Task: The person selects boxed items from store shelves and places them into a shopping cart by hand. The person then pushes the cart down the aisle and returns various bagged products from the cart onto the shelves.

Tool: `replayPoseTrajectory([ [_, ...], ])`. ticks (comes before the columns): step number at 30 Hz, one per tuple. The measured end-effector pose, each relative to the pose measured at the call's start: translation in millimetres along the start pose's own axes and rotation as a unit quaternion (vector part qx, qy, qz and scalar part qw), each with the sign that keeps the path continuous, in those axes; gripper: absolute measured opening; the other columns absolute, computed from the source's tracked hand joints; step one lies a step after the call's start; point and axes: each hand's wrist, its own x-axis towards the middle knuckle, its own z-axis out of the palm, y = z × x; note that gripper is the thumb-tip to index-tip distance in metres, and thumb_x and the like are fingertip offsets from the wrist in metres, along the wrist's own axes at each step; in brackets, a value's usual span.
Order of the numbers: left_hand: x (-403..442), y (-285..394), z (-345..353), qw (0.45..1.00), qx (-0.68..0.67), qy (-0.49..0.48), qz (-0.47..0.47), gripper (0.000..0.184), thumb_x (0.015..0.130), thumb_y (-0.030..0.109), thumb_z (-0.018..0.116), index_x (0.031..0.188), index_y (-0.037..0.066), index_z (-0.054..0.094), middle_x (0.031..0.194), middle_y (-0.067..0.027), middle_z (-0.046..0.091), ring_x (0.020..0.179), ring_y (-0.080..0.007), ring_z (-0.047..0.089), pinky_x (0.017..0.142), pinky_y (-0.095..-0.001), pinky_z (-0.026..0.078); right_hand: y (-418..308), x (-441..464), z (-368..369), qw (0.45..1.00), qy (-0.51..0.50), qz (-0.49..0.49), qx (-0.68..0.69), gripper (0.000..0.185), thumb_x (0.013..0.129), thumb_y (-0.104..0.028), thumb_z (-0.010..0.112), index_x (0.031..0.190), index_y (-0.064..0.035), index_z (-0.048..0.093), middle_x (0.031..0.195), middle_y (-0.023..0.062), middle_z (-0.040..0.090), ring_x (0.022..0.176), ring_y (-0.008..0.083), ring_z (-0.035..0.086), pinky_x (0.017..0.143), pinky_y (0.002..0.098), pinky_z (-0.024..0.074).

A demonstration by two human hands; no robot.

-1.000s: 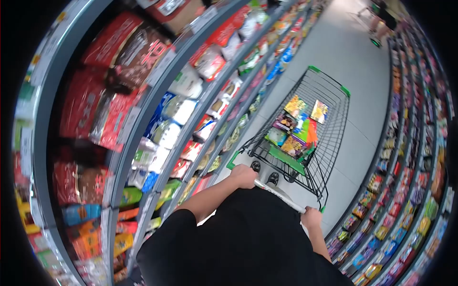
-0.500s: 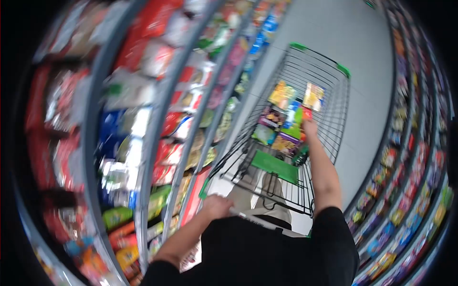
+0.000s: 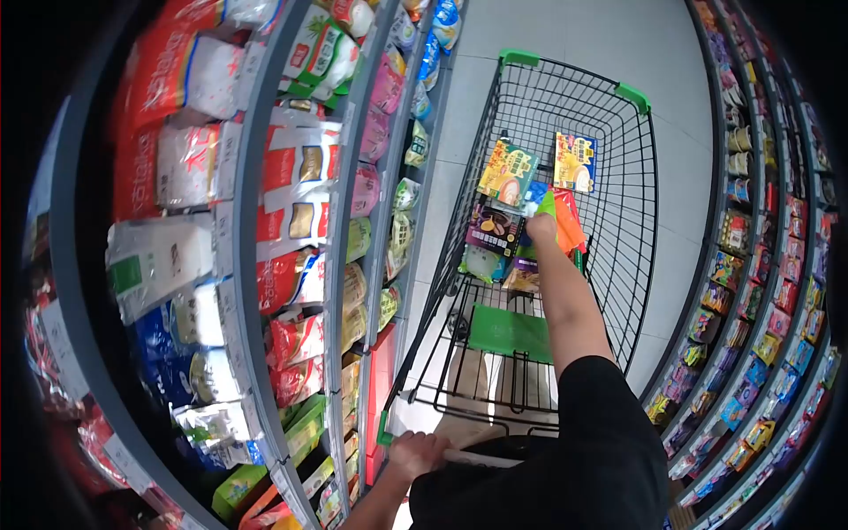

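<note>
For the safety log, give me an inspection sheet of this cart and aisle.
Surface: wire cart with a green panel, on pale floor tiles.
Things at hand: green packet and orange packet, beside the right hand.
Clutter: dark box bunched with other packages; yellow box apart, farther forward.
Hands: right hand among the packages, grip unclear; left hand closed on the cart handle.
Cables: nothing seen.
Surroundings: stocked left shelves and right shelves.
</note>
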Motion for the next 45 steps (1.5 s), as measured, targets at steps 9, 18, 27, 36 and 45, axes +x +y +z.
replayPoseTrajectory([
  [9,17.5,-1.3,-28.3,0.964,0.004,-0.247,-0.101,0.023,0.085,0.038,0.074,0.097,0.019,0.077,0.097,-0.0051,0.079,0.093,-0.0255,0.076,0.084,-0.0440,0.057,50.8,-84.2,-131.9,0.936,0.050,-0.142,0.317,0.024,0.078,-0.015,0.082,0.086,-0.0049,0.062,0.080,0.0063,0.069,0.071,0.0179,0.064,0.068,0.0342,0.0518],
  [18,-14.5,3.6,-83.1,0.670,-0.709,0.189,-0.112,0.061,0.102,0.033,0.074,0.151,0.004,0.052,0.147,-0.0151,0.060,0.135,-0.0218,0.059,0.111,-0.0350,0.048,-45.6,-461.2,-303.7,0.766,-0.334,-0.209,0.508,0.019,0.089,0.006,0.070,0.101,-0.0071,0.063,0.103,0.0056,0.073,0.090,0.0140,0.069,0.082,0.0290,0.0542],
  [27,-187.7,16.5,-110.5,0.424,-0.810,0.375,-0.152,0.043,0.104,0.029,0.072,0.136,0.001,0.065,0.125,-0.0111,0.074,0.114,-0.0184,0.071,0.097,-0.0329,0.056,-64.6,-684.2,-212.3,0.725,-0.560,-0.281,0.286,0.043,0.094,0.002,0.074,0.134,-0.0021,0.058,0.122,0.0157,0.075,0.111,0.0178,0.072,0.095,0.0336,0.0567],
  [36,-246.1,53.8,-86.7,0.385,-0.780,0.467,-0.161,0.043,0.109,0.031,0.064,0.137,-0.001,0.063,0.129,-0.0110,0.071,0.115,-0.0149,0.067,0.099,-0.0300,0.053,-54.4,-743.1,-193.2,0.714,-0.567,-0.361,0.195,0.046,0.092,-0.005,0.082,0.134,0.0014,0.064,0.123,0.0094,0.074,0.112,0.0162,0.069,0.097,0.0323,0.0554],
  [45,-222.0,169.8,-137.7,0.730,-0.322,0.525,-0.297,0.049,0.102,0.031,0.073,0.139,0.000,0.065,0.126,-0.0211,0.074,0.110,-0.0315,0.075,0.093,-0.0367,0.058,-13.0,-733.3,-203.3,0.658,-0.635,-0.272,0.301,0.072,0.110,-0.062,0.044,0.158,-0.0080,0.043,0.153,0.0151,0.055,0.137,0.0283,0.058,0.114,0.0454,0.0462],
])
